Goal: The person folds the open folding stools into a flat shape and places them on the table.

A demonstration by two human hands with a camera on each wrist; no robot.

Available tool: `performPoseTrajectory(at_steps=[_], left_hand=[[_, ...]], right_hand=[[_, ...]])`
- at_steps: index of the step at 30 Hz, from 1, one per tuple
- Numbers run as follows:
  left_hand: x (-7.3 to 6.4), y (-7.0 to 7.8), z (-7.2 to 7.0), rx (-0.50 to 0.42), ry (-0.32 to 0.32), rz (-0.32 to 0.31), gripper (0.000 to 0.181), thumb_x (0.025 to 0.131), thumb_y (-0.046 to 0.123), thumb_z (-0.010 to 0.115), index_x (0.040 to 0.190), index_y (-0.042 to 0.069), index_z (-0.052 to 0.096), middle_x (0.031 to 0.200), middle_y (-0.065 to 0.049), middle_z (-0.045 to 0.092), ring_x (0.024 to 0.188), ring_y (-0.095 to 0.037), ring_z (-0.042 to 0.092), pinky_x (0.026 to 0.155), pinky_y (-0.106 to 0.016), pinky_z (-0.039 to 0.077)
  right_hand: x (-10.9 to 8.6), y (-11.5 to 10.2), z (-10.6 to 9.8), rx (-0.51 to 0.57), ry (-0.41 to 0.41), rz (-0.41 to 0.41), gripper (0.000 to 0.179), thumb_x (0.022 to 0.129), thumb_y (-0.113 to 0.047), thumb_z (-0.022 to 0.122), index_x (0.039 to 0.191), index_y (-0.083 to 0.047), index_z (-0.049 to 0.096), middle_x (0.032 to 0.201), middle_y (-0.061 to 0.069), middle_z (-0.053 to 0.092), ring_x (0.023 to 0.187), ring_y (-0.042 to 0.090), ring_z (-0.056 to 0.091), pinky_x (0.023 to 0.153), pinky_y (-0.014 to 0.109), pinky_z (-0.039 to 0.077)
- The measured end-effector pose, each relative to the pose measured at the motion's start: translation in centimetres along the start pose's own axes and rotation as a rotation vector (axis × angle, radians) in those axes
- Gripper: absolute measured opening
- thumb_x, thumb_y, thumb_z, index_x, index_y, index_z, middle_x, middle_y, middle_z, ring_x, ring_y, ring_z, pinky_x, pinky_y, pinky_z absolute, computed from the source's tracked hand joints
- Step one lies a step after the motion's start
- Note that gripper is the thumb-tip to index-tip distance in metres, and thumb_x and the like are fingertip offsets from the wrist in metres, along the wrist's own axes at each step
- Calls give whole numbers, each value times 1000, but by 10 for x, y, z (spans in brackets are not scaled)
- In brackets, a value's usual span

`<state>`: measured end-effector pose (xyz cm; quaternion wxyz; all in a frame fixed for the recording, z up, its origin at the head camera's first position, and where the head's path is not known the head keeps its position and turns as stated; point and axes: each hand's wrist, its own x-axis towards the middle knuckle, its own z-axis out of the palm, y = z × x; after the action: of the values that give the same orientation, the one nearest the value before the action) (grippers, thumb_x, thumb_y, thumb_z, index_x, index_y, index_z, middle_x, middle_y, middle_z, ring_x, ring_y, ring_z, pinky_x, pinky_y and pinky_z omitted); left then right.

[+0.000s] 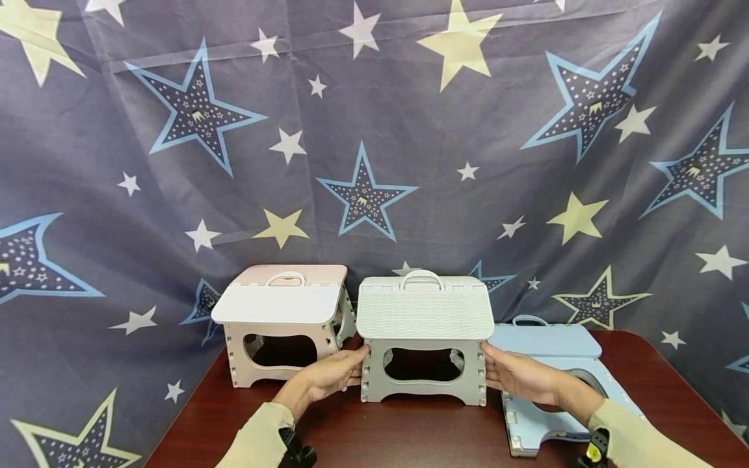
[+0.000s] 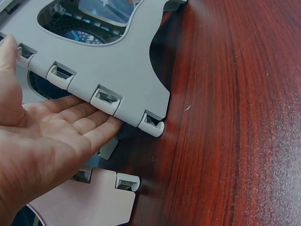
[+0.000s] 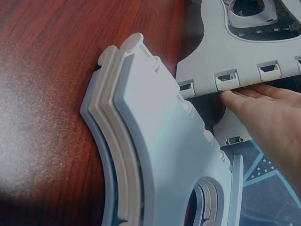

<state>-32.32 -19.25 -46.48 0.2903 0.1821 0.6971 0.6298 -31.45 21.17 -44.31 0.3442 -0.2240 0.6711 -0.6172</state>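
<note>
Stool (image 1: 424, 309), pale green, unfolded, upright on our dark red table (image 1: 409, 435), between a pink-and-white stool (image 1: 281, 302) and a folded blue stool (image 1: 544, 344) lying flat. Our left hand (image 1: 332, 376) touches its left side, fingers straight, close together, thumb at the front panel's edge. Our right hand (image 1: 521, 376) touches the opposite side, fingers likewise straight; their tips we cannot fully see.

Three folding stools (image 1: 425, 309) (image 1: 275, 303) (image 1: 544, 339), two hands (image 1: 330, 376) (image 1: 521, 376), one table (image 1: 421, 432), one backdrop (image 1: 421, 123)
</note>
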Motion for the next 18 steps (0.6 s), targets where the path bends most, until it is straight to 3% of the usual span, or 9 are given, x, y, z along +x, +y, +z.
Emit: performPoseTrajectory(at_steps=[11,18], left_hand=[[2,-1,-1,1,-11,5,81,109,51,36,152,-15,23,157,-34,35,149,-46,31,123,-58,24],[3,-2,-3,-4,-26,4,78,109,51,36,151,-14,29,155,-34,37,146,-39,38,123,-57,24]], right_hand=[[-1,0,-2,-1,-7,0,82,110,-51,15,154,9,-20,161,35,-16,150,53,-9,124,61,6],[0,0,-4,-10,-18,6,82,110,-51,14,154,10,-20,161,36,-16,150,54,-9,124,60,7]])
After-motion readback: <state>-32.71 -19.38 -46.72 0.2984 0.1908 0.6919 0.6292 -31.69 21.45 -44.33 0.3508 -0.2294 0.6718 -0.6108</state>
